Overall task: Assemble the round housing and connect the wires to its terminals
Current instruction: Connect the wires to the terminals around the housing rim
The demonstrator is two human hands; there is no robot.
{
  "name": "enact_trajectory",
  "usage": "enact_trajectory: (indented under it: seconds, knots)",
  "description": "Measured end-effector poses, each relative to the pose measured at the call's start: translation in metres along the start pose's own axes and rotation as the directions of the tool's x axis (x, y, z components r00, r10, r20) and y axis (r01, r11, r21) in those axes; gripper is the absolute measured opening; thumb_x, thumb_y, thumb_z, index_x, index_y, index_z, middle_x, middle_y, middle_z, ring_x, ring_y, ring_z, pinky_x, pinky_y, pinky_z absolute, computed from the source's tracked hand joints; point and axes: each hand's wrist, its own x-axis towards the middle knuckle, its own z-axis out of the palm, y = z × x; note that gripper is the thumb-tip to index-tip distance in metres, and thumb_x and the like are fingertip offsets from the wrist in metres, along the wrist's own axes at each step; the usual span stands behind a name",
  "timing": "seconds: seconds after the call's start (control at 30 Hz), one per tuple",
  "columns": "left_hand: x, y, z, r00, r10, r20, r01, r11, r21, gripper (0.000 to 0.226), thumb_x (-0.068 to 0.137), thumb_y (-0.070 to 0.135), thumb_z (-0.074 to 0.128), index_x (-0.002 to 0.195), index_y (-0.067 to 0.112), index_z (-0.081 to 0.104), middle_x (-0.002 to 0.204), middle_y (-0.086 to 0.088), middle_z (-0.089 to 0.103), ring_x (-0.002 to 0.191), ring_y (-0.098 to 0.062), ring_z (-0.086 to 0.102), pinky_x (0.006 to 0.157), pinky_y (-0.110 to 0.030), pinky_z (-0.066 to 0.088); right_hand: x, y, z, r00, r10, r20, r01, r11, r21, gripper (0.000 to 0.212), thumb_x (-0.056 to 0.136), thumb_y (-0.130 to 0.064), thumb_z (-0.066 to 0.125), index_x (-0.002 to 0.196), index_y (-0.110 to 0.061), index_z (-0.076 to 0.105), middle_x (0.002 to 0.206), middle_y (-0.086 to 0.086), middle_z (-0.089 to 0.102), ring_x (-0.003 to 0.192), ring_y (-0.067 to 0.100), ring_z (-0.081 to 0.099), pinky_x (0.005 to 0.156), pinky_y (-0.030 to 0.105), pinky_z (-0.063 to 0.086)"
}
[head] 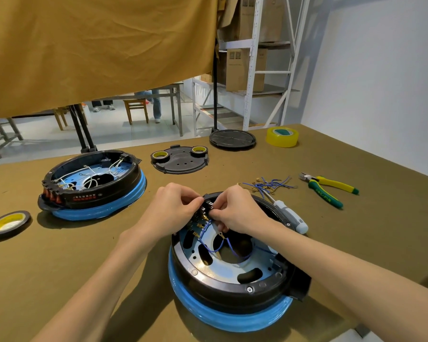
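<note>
Head-camera view, looking down on an olive-covered workbench (59,267). At about 5 o'clock, nearest the viewer, the round housing (230,287) is seen lying open side up, black-walled with a blue rim beneath and a shiny metal plate inside. At its 11 o'clock edge a black terminal block (206,208) is being worked on: the left hand (169,209) is pinching the block from the left with curled fingers, and the right hand (235,212) is curled at its right side, apparently pinching a wire end, though the exact grip is hidden. Blue wires (221,245) with brass lugs are seen trailing from the block across the plate, one ring lug hanging free, so the wiring is judged partly done; closing the housing appears still to come. A bundle of spare blue wires (267,186) lies at 2 o'clock. Counted: two housings, the second housing (92,183) at 10 o'clock already wired in white; two black cover plates (179,160) at 12 o'clock; four tape rolls, with one clear yellow roll (282,137) at 1 o'clock; one screwdriver (290,215); one pair of pliers (328,187).
</note>
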Motion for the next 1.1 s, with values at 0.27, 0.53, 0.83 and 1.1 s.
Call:
enact_trajectory:
  seconds: [0.27, 0.53, 0.83, 1.1]
  knots:
    - [-0.002, 0.002, -0.001, 0.999, -0.026, -0.031, 0.026, 1.000, -0.003, 0.024, 0.097, 0.041, 0.066, 0.106, 0.024, 0.080, 0.089, 0.014, 0.074, 0.080, 0.004, 0.066, 0.060, -0.007, 0.045, -0.020, -0.006, -0.002, 0.967, -0.166, -0.195, 0.079, 0.918, -0.389, 0.014, 0.091, -0.033, 0.067, 0.098, -0.022, 0.072, 0.091, -0.003, 0.068, 0.088, 0.020, 0.065, 0.078, 0.039, 0.057]
    - [-0.002, 0.006, -0.006, 0.996, -0.089, -0.002, 0.089, 0.994, 0.061, 0.029, 0.097, 0.047, 0.065, 0.100, 0.022, 0.080, 0.087, 0.008, 0.073, 0.081, -0.004, 0.067, 0.069, -0.024, 0.059, -0.020, -0.008, 0.004, 0.978, -0.189, -0.089, 0.142, 0.914, -0.379, 0.025, 0.088, -0.049, 0.069, 0.099, -0.029, 0.080, 0.076, -0.012, 0.062, 0.079, 0.013, 0.055, 0.066, 0.027, 0.044]
    - [0.003, -0.004, -0.020, 0.983, -0.065, 0.171, 0.061, 0.998, 0.028, 0.028, 0.098, 0.046, 0.064, 0.110, 0.028, 0.081, 0.093, 0.014, 0.077, 0.085, 0.001, 0.070, 0.072, -0.019, 0.060, -0.012, -0.001, -0.007, 0.987, -0.162, 0.003, 0.157, 0.948, -0.279, 0.009, 0.088, -0.037, 0.071, 0.080, -0.033, 0.073, 0.066, -0.012, 0.058, 0.074, 0.011, 0.049, 0.061, 0.028, 0.038]
    - [0.002, -0.003, -0.022, 0.979, -0.042, 0.201, 0.031, 0.998, 0.057, 0.027, 0.099, 0.044, 0.062, 0.111, 0.027, 0.080, 0.093, 0.011, 0.077, 0.085, -0.001, 0.070, 0.074, -0.025, 0.063, -0.008, 0.006, -0.009, 0.980, -0.196, 0.032, 0.197, 0.943, -0.269, 0.007, 0.091, -0.035, 0.070, 0.088, -0.032, 0.075, 0.068, -0.014, 0.056, 0.068, 0.005, 0.048, 0.061, 0.029, 0.040]
